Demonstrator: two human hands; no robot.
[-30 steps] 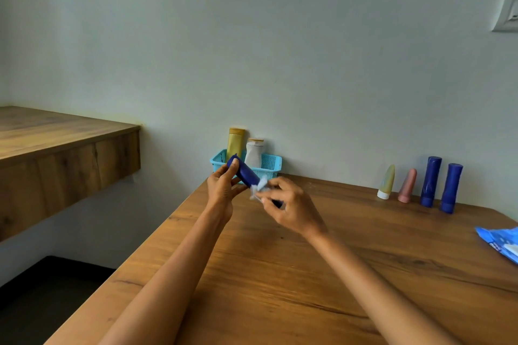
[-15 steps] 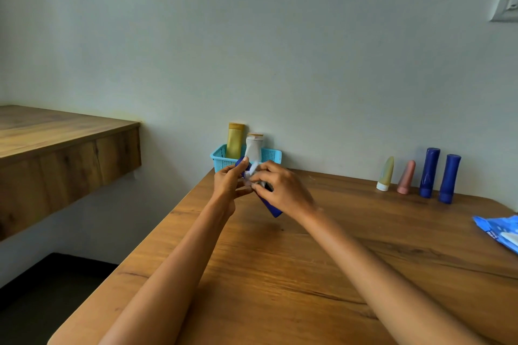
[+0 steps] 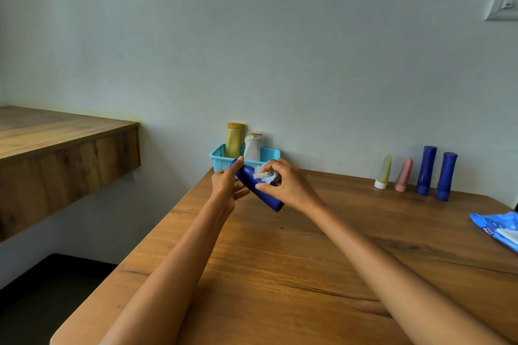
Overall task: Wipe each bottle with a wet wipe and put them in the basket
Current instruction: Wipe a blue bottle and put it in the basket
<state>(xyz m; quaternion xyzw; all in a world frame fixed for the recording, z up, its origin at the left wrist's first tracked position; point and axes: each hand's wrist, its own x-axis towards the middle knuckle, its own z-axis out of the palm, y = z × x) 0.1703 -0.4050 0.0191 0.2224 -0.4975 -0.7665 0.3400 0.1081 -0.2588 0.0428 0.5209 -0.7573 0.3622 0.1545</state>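
A dark blue bottle (image 3: 258, 186) hangs tilted above the wooden table (image 3: 308, 260), its lower end pointing right and down. My left hand (image 3: 225, 186) holds its upper end between thumb and fingers. My right hand (image 3: 286, 186) pinches a crumpled white wet wipe (image 3: 263, 175) against the bottle's middle. Just behind stands the turquoise basket (image 3: 269, 154) with a yellow bottle (image 3: 234, 140) and a white bottle (image 3: 252, 147) upright in it.
Along the wall at the right stand a pale yellow tube (image 3: 383, 172), a pink tube (image 3: 404, 175) and two dark blue bottles (image 3: 426, 169) (image 3: 446, 176). A blue wet-wipe pack (image 3: 497, 228) lies at the table's right edge. A wooden counter (image 3: 56, 137) juts out at left.
The bottle swung from steep back to a flatter tilt. My right hand slid the wipe along it from the top toward the middle. Both hands stay in front of the basket.
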